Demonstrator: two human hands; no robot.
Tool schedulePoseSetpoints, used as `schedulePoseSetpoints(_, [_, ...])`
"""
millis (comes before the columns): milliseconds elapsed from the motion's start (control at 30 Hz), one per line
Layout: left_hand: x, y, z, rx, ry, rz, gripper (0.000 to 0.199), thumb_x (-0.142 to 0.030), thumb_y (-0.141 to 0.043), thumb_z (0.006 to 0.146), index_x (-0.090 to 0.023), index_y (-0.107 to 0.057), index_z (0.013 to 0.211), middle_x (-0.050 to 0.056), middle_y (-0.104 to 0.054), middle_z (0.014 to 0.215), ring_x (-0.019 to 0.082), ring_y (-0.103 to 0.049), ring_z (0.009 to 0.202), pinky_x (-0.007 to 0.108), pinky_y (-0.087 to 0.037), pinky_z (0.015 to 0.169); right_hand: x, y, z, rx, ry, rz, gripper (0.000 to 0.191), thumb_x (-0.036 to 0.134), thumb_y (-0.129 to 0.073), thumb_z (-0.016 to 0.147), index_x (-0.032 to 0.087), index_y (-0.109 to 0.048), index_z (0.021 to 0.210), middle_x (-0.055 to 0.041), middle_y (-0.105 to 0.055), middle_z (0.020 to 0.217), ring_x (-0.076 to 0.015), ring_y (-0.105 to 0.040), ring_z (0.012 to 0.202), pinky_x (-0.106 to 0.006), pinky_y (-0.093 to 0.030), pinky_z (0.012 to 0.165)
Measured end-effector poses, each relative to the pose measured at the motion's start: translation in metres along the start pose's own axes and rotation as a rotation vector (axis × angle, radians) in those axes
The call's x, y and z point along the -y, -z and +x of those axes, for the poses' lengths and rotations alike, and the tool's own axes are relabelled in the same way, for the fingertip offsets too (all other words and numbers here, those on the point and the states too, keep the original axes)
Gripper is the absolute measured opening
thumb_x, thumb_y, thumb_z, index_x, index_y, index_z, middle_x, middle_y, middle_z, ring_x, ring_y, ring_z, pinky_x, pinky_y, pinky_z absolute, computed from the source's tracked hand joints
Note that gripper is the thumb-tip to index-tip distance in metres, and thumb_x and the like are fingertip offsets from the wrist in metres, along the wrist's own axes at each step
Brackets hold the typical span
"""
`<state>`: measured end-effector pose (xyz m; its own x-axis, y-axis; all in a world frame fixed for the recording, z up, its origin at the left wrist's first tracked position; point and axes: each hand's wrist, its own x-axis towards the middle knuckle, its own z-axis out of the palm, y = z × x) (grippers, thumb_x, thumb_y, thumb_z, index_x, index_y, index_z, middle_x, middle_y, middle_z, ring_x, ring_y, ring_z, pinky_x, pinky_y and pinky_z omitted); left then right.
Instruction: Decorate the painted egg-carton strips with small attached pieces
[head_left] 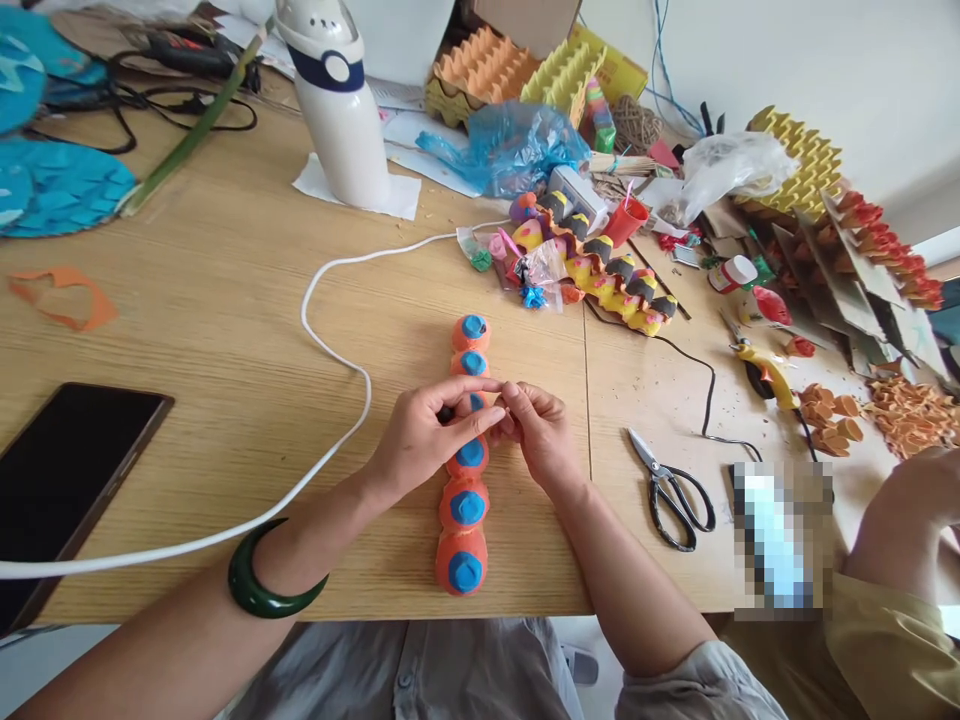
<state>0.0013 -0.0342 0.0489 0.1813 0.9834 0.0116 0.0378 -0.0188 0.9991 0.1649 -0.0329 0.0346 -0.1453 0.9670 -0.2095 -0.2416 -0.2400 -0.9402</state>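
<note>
we look down at a wooden table [247, 330] where a left hand [420, 430] and a right hand [541, 425] meet at the fingertips above a strip of orange cups [469, 508] capped with blue. the strip lies lengthwise under the hands, running from just beyond them back toward the person's body, and the hands hide part of its middle. the left hand has its thumb and forefinger stretched out toward the other hand, with a gap between them; we cannot tell whether their tips grip anything. the right hand has its fingers curled in and its thumb and forefinger drawn together at the tips; anything pinched there is too small for us to make out. a dark green bangle [259, 590] circles the left forearm. to the left of the left hand a white cable [365, 390] curves across the wood, and farther left lies a dark phone [82, 470]. beyond the left hand, on a white sheet [405, 195], stands a white bottle [341, 130]. to the right of the right hand we find black-handled scissors [660, 490], and farther right another person's olive sleeve [885, 640]. beyond the right hand lie a painted egg-carton piece [600, 285] in yellow and black and, farther off, a blue plastic bag [517, 150]
</note>
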Motion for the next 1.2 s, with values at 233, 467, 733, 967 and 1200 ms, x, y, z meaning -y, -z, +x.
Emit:
schedulePoseSetpoints(233, [0.0007, -0.0012, -0.0017, -0.056, -0.072, 0.078, 0.017, -0.034, -0.074, 0.09, -0.019, -0.082, 0.087, 0.0, -0.072, 0.064, 0.013, -0.063, 0.058, 0.022, -0.051, 0.06, 0.0009, -0.0013, -0.0023, 0.048, -0.008, -0.046, 0.057, 0.067, -0.074, 0.087, 0.02, -0.059, 0.059, 0.0044, -0.053, 0.056, -0.0088, -0.052, 0.047, -0.025, -0.045, 0.051])
schedulePoseSetpoints(467, [0.0011, -0.0001, -0.0018, -0.125, -0.081, 0.124, 0.016, -0.032, -0.075, 0.089, -0.02, -0.085, 0.091, -0.001, -0.072, 0.065, 0.011, -0.058, 0.056, 0.021, -0.049, 0.057, 0.0003, 0.0005, -0.0019, 0.073, -0.026, 0.06, 0.045, 0.06, -0.079, 0.086, 0.02, -0.066, 0.07, 0.0055, -0.056, 0.06, -0.0079, -0.054, 0.048, -0.023, -0.047, 0.05])
schedulePoseSetpoints(733, [-0.0003, 0.0028, -0.0024, -0.138, -0.03, 0.098, 0.024, -0.036, -0.071, 0.095, -0.021, -0.084, 0.109, 0.003, -0.08, 0.087, 0.015, -0.068, 0.074, 0.023, -0.055, 0.069, -0.0028, 0.0057, 0.0006, 0.013, -0.055, 0.11, 0.031, 0.049, -0.087, 0.082, 0.021, -0.074, 0.087, 0.0067, -0.062, 0.062, -0.0069, -0.054, 0.049, -0.022, -0.051, 0.054])
schedulePoseSetpoints(967, [-0.0002, 0.0043, 0.0007, -0.182, -0.011, 0.081, 0.02, -0.03, -0.067, 0.096, -0.019, -0.083, 0.101, 0.001, -0.077, 0.077, 0.014, -0.066, 0.068, 0.023, -0.051, 0.064, -0.0014, 0.0034, 0.0007, -0.002, -0.055, 0.088, 0.038, 0.054, -0.085, 0.081, 0.02, -0.069, 0.077, 0.0064, -0.059, 0.06, -0.0072, -0.053, 0.048, -0.022, -0.051, 0.051])
schedulePoseSetpoints(1200, [0.0001, 0.0043, 0.0013, -0.164, -0.011, 0.087, 0.021, -0.031, -0.068, 0.095, -0.019, -0.083, 0.105, 0.002, -0.077, 0.081, 0.013, -0.065, 0.068, 0.023, -0.049, 0.062, 0.001, 0.0026, 0.0012, 0.014, -0.063, 0.116, 0.04, 0.053, -0.086, 0.081, 0.02, -0.066, 0.072, 0.0082, -0.052, 0.056, -0.0062, -0.05, 0.046, -0.021, -0.05, 0.05])
